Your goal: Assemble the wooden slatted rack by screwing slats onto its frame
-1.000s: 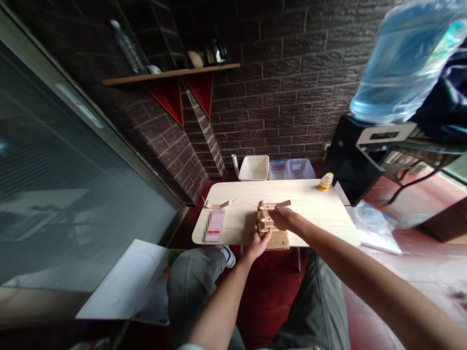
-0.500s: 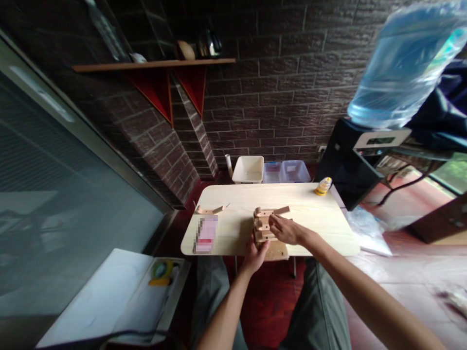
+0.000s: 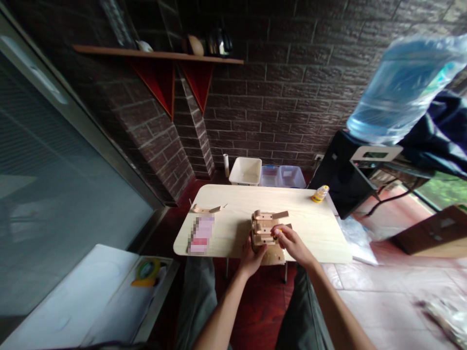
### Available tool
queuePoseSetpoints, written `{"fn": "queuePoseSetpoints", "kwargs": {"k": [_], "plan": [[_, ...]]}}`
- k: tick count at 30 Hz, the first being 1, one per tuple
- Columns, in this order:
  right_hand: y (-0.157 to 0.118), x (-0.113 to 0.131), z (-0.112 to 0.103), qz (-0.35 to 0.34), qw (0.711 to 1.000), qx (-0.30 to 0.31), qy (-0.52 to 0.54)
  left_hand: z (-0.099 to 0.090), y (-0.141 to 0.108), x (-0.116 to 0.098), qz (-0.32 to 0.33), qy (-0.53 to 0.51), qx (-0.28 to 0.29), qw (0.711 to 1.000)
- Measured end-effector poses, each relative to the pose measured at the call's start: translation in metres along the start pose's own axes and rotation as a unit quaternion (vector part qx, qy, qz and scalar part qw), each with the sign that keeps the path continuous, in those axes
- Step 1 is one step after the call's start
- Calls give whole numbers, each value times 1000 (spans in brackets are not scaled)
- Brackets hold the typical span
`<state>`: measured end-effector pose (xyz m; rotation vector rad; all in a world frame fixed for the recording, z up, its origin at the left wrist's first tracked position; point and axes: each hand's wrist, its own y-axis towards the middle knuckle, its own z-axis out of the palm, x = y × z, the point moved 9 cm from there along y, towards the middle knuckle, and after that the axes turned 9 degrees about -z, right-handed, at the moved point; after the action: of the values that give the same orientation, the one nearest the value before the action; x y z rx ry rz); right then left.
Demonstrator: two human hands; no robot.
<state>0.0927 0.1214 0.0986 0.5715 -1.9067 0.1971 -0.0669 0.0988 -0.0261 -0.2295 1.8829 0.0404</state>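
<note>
A wooden assembly of several light-brown pieces (image 3: pixel 263 227) rests at the table's front edge, with a flat part sticking out over it. My left hand (image 3: pixel 251 257) grips its lower left side, the thumb on the front. Over the right side of the assembly, my right hand (image 3: pixel 290 241) is closed in a pinch on a small yellow and dark object (image 3: pixel 278 234), mostly hidden by the fingers. A separate wooden piece (image 3: pixel 207 209) lies at the table's left, beside a thin pointed item.
The pale table (image 3: pixel 237 199) also bears a blurred pink item (image 3: pixel 203 234) at left and a yellow-capped bottle (image 3: pixel 320 194) at back right. Behind it stand a cream bin (image 3: pixel 245 170) and clear blue bins (image 3: pixel 292 176). A water dispenser (image 3: pixel 341 170) is at right.
My right hand has moved down and slightly right over the assembly, and a yellow object now shows at its fingertips. My left hand still holds the assembly. The view has shifted.
</note>
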Motion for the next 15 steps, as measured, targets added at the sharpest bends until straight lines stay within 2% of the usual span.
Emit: {"fn": "queuePoseSetpoints", "kwargs": {"k": [4,7,10,15], "plan": [[-9,-4,-1,2,999,-41,21,-1,0,1,-5,-2,-1,1000],[-15,-6,-2,-8,994,-61,96,0,1,2,-8,2,9,1000],[-17,-5,-2,-15,987,-54,153,1,1,4,-16,7,14,1000],[-17,-2,-3,-28,989,-33,142,0,1,1,-7,-6,11,1000]]}}
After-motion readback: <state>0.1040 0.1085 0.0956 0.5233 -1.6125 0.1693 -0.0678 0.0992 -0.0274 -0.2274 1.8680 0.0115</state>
